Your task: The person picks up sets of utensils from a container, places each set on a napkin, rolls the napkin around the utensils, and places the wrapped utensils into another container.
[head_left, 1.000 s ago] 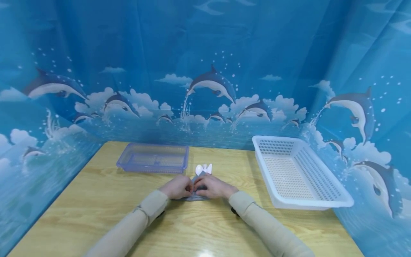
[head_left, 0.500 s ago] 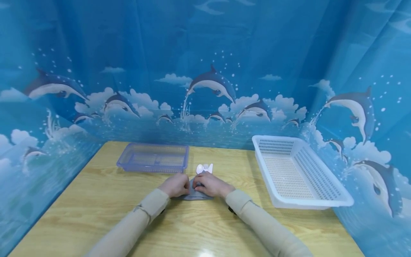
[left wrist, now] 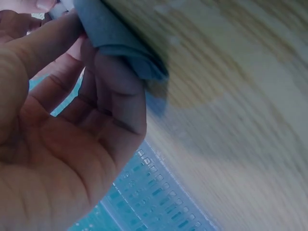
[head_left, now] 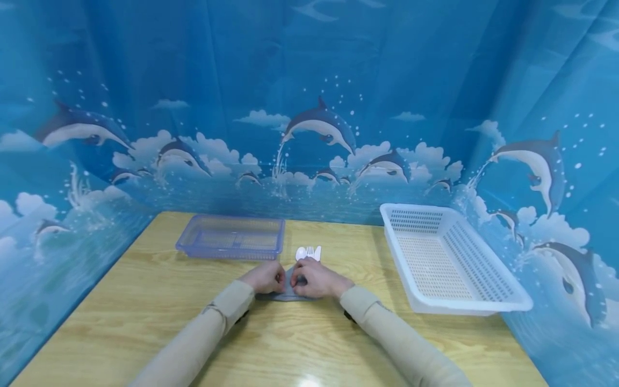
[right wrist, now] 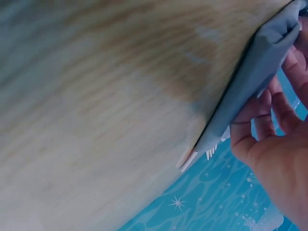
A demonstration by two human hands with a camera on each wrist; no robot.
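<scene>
1. We judge the folding partly done: the grey cloth [head_left: 288, 295] lies on the table [head_left: 271, 344] between both hands, its right edge folded; spoon [head_left: 301, 254], fork [head_left: 310, 251] and knife [head_left: 317, 253] peek out at one o'clock.
2. At nine o'clock, the left hand [head_left: 265, 278] pinches the cloth.
3. At three, the right hand [head_left: 316, 278] touches it, fingers bent (pinching or pressing, we cannot tell).
4. The cloth's left side looks unfinished to us.

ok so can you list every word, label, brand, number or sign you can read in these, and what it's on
None: no readable text in any view.
Blue backdrop: printed dolphins and clouds, no lettering seen.
Grey cloth, purple tray, white basket: no marking seen.
White cutlery: any marking would be too small to read.
</scene>
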